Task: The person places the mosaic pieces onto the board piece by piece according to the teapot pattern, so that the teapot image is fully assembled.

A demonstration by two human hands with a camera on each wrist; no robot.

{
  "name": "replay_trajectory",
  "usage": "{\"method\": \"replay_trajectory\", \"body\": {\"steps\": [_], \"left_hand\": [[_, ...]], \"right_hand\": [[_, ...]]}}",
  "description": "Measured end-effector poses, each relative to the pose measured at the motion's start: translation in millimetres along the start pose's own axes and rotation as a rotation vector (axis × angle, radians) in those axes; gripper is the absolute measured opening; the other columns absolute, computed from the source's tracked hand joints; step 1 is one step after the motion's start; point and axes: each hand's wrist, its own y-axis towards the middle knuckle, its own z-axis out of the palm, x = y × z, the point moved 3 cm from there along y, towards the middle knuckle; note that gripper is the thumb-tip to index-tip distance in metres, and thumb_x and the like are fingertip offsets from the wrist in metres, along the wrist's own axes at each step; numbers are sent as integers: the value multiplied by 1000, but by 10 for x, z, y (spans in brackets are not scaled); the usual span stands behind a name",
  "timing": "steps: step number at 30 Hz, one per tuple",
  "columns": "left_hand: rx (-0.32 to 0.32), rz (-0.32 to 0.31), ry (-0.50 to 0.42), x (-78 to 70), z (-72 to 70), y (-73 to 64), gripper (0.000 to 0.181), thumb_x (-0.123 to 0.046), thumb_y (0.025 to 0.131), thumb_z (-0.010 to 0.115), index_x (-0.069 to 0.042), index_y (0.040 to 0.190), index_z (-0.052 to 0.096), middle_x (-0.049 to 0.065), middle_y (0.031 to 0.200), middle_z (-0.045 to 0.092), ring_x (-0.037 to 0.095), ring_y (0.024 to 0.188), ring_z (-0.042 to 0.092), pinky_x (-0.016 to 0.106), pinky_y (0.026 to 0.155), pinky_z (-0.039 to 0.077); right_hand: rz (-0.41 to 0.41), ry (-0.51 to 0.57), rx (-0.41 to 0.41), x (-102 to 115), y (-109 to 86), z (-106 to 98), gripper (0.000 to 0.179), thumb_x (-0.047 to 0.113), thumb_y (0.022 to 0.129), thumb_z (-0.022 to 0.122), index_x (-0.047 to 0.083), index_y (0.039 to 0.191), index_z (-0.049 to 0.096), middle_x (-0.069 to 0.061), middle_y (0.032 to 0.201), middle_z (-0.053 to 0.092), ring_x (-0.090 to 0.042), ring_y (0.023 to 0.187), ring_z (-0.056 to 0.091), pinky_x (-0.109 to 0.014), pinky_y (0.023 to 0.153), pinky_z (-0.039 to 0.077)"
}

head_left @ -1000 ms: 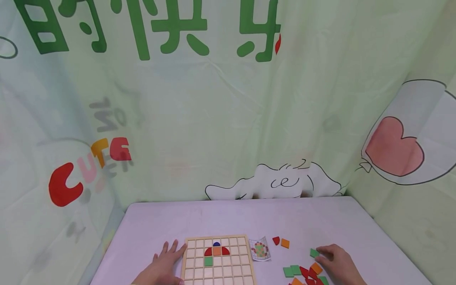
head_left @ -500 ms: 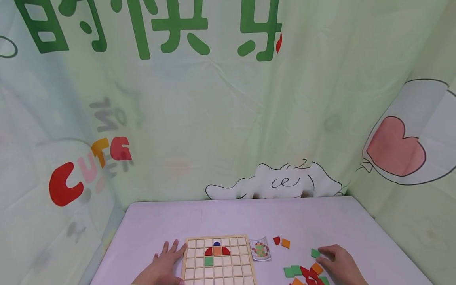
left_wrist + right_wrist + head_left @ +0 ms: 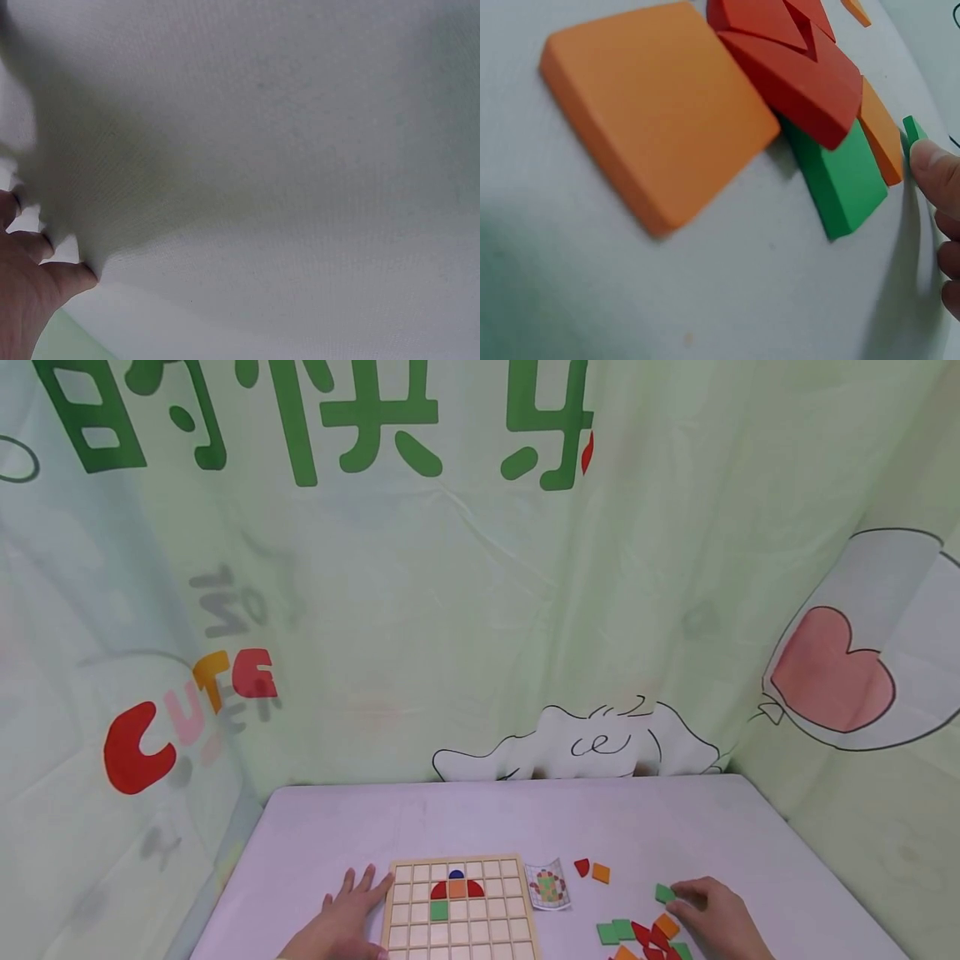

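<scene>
In the head view my left hand (image 3: 347,917) lies with spread fingers along the left side of a wooden grid board (image 3: 528,906), index fingertip at its frame. The left wrist view shows part of that hand (image 3: 30,281) on the pale tabletop. On the board sit a blue half-round piece (image 3: 456,874), two red rounded pieces (image 3: 439,891) flanking an orange square (image 3: 457,888), and a green square (image 3: 438,910) below. To the right, my right hand (image 3: 716,912) pinches a green square tile (image 3: 663,893) between thumb and fingers; in the right wrist view the thumb (image 3: 934,165) covers part of it.
A paper pattern card (image 3: 548,885) lies against the board's right side. Beyond it are a red wedge (image 3: 582,867) and an orange square tile (image 3: 601,872). A loose pile of red pieces (image 3: 654,937), with green and orange ones, spreads left of my right hand. Printed curtains surround the table.
</scene>
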Motion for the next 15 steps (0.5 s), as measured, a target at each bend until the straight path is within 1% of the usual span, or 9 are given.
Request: {"method": "replay_trajectory", "body": {"steps": [4,7,9,11,15], "left_hand": [[-4,18,-3,-11,-10,-19,104,-29,64,95,-11,154,45,27,165,29,59,152,11,82,113,15],[-1,12,-10,-21,-18,-30,104,-28,64,95,-12,154,46,27,165,29,59,152,10,82,113,15],[3,4,-10,-24,-18,-29,104,-29,64,96,-12,154,46,26,165,28,58,152,10,81,113,15],[6,-10,-16,-16,-8,-16,105,-30,64,96,-13,154,46,25,166,28,58,153,9,81,114,14],[6,-14,-10,-2,7,1,105,-31,63,96,-13,154,46,25,166,28,58,153,10,81,114,14]], "right_hand": [[-1,16,8,24,-26,-27,50,27,88,80,-10,119,66,-18,109,72,-28,97,65,-53,89,57],[3,33,21,36,-20,-34,51,28,87,81,-9,119,67,-18,108,73,-24,95,65,-51,89,59],[1,42,25,63,-22,-37,49,26,87,81,-9,119,68,-17,107,73,-22,92,65,-48,87,60],[0,52,21,111,-29,-35,44,21,88,80,-9,118,68,-16,106,74,-20,90,64,-46,85,61],[-18,58,12,241,-69,-38,39,14,89,78,-10,118,68,-18,105,74,-19,87,63,-43,82,62]]}}
